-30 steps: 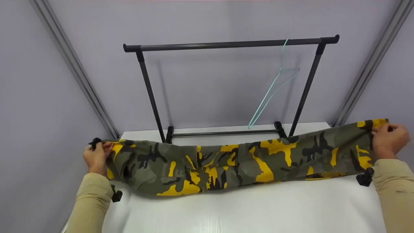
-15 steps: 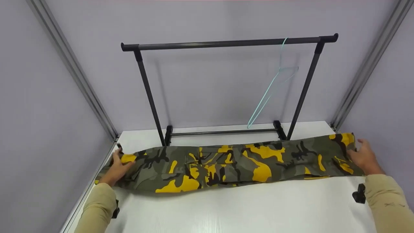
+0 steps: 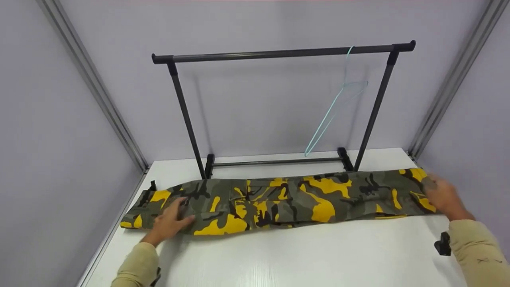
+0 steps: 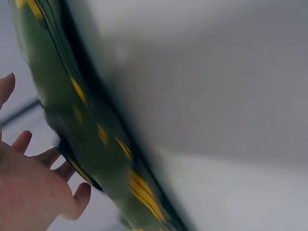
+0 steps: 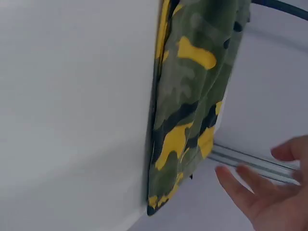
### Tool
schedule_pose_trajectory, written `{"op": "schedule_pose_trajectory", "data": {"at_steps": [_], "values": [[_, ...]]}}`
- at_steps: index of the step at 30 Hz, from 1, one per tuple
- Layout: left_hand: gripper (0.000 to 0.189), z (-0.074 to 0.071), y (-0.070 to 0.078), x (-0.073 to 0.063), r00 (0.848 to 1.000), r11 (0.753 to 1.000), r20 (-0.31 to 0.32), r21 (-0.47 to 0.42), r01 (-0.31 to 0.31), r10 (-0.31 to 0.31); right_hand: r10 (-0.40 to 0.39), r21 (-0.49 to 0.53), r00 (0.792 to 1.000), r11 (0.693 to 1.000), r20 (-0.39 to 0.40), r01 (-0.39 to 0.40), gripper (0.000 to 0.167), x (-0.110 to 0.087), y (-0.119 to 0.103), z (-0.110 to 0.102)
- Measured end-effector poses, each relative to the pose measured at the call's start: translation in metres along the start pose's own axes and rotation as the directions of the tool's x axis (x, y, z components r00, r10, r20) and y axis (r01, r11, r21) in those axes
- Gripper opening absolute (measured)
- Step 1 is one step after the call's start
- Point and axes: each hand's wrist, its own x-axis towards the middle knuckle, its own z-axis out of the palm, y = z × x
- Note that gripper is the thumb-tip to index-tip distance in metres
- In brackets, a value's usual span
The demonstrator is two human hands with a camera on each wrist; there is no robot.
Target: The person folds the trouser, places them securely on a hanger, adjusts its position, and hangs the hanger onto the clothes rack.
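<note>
A pair of camouflage trousers [image 3: 303, 203], green, black and yellow, lies folded lengthwise in a long strip on the white table. A black strap [image 3: 153, 185] shows at its wider left end. My left hand [image 3: 169, 223] is over the left part of the cloth with its fingers spread; in the left wrist view, the fingers stand out loosely beside the fabric. At the narrow right end is my right hand [image 3: 444, 197], blurred in the head view. The right wrist view shows its fingers relaxed and apart from the trousers' end.
Behind the trousers stands a black garment rack [image 3: 263, 54] with its base on the table [image 3: 303, 255]. One mint-green wire hanger [image 3: 324, 119] hangs from the right part of its bar. Grey walls with metal rails [image 3: 450, 79] enclose the back and sides.
The trousers have been lowered flat onto the table and released at both ends. My left hand has moved right and inward along the cloth; my right hand has come inward and down.
</note>
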Motion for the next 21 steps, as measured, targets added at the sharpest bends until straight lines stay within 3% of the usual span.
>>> {"op": "schedule_pose_trajectory", "data": {"at_steps": [3, 5, 7, 10, 12, 15, 19, 21], "values": [[0.041, 0.030, 0.035, -0.002, 0.988, 0.985, -0.095, -0.106, -0.135, 0.125, -0.073, -0.025, 0.990, 0.997, 0.119, 0.076, 0.036, -0.008, -0.017, 0.029], [0.028, 0.052, 0.058, -0.001, 0.973, 0.958, -0.105, -0.183, -0.223, 0.207, -0.133, 0.000, 0.980, 0.991, 0.151, 0.134, 0.026, -0.016, -0.032, 0.052], [0.022, 0.074, 0.078, 0.002, 0.956, 0.932, -0.060, -0.213, -0.292, 0.286, -0.168, 0.030, 0.971, 0.986, 0.172, 0.165, 0.026, -0.026, -0.047, 0.074], [0.019, 0.106, 0.101, 0.009, 0.934, 0.923, 0.059, -0.188, -0.336, 0.352, -0.187, 0.024, 0.963, 0.982, 0.194, 0.186, 0.040, -0.041, -0.064, 0.100], [0.020, 0.124, 0.113, 0.013, 0.926, 0.930, 0.121, -0.139, -0.341, 0.358, -0.178, -0.029, 0.966, 0.982, 0.189, 0.187, 0.051, -0.050, -0.072, 0.113], [0.030, 0.142, 0.131, 0.022, 0.927, 0.951, 0.214, -0.080, -0.298, 0.308, -0.173, -0.103, 0.971, 0.976, 0.165, 0.192, 0.055, -0.055, -0.078, 0.123], [0.053, 0.165, 0.148, 0.033, 0.921, 0.961, 0.310, 0.073, -0.268, 0.234, -0.183, -0.126, 0.978, 0.973, 0.096, 0.194, 0.039, -0.056, -0.081, 0.128], [0.059, 0.177, 0.156, 0.037, 0.923, 0.959, 0.330, 0.127, -0.253, 0.200, -0.194, -0.132, 0.980, 0.971, 0.049, 0.199, 0.029, -0.057, -0.080, 0.127]]}}
